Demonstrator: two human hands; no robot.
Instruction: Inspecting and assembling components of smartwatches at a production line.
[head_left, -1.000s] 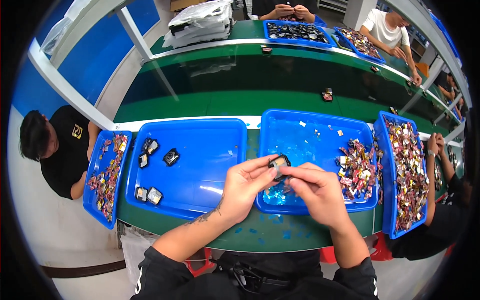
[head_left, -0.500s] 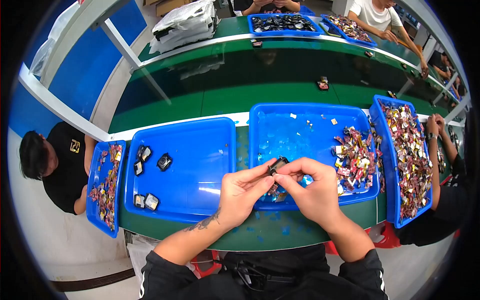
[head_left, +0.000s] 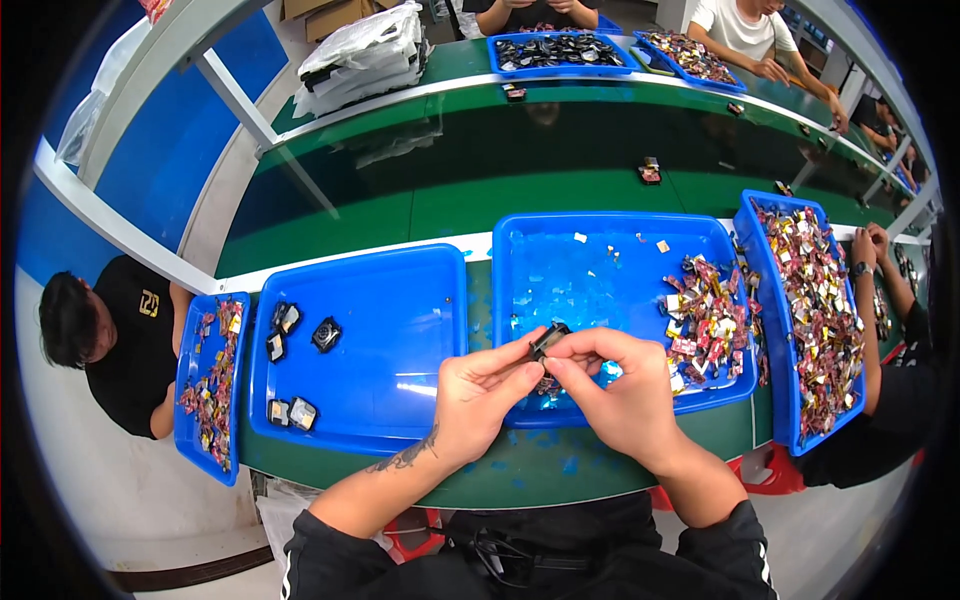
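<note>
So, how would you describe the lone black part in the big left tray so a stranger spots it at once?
Find the large blue tray left of the left hand. Five small black parts lie in its left half; take the lone part nearest the tray's middle. Its upward face is dark, while its neighbours sit in two pairs and show pale patches.

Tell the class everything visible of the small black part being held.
The small black part looks like hard plastic, with a slightly glossy, greyish side. It is held up at a tilt, its upper end leaning right, seen against the central blue tray. The left hand and right hand both pinch it, covering its lower end and hiding finer details.
</note>
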